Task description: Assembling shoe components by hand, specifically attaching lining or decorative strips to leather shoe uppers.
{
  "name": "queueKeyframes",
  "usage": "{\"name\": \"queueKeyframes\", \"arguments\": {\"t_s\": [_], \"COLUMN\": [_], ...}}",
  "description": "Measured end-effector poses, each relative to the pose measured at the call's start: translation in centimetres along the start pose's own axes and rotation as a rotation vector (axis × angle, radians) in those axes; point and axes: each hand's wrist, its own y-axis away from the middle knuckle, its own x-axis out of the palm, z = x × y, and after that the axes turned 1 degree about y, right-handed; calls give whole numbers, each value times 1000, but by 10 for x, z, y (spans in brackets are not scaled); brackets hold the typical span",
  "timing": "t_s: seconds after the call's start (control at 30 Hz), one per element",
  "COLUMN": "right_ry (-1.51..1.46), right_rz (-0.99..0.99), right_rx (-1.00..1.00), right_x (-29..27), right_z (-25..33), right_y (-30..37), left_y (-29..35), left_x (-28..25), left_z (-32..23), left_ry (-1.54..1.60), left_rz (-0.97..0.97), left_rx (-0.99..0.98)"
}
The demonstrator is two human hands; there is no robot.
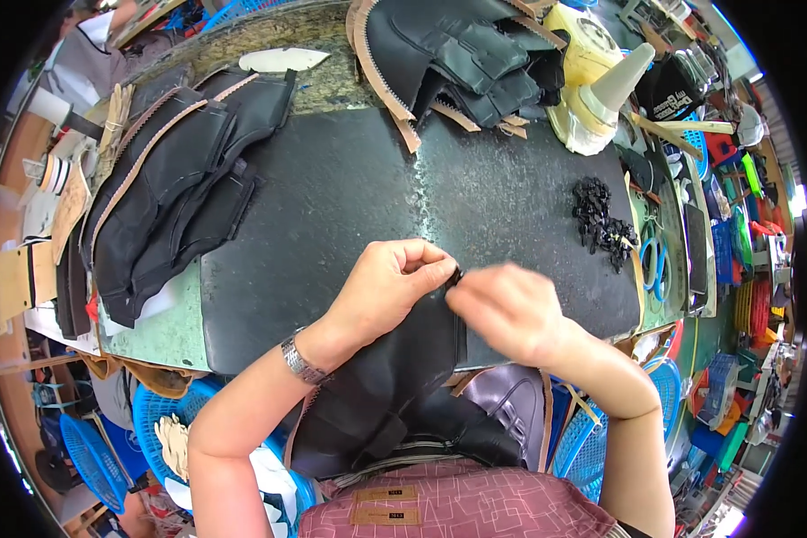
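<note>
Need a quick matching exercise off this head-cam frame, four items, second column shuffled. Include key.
Column 1
1. Left hand
2. Scissors
3. Bottle with a pointed nozzle
4. Heap of small black pieces

Column 2
A. Pale yellow, beside the black parts with tan zip edging
B. On the black mat, near its right edge
C. Silver band around its wrist
D. Blue handles, lying right of the mat

Pairs: 1-C, 2-D, 3-A, 4-B
</note>
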Motion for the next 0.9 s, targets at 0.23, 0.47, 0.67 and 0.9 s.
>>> {"name": "queueKeyframes", "arguments": {"t_s": [0.23, 0.47, 0.67, 0.9], "right_ry": [79, 9, 448, -546], "right_rz": [-219, -111, 293, 354], "right_rx": [-346, -41, 35, 363], "right_x": [10, 22, 41, 40], "right_z": [-4, -87, -190, -46], "right_y": [-10, -97, -140, -126], "left_y": [21, 47, 63, 87], "left_x": [-6, -18, -21, -36], "left_z": [-20, -21, -33, -31], "left_ry": [-62, -839, -619, -602], "left_rz": [-20, -570, -526, -577], "left_rx": [37, 702, 529, 610]}}
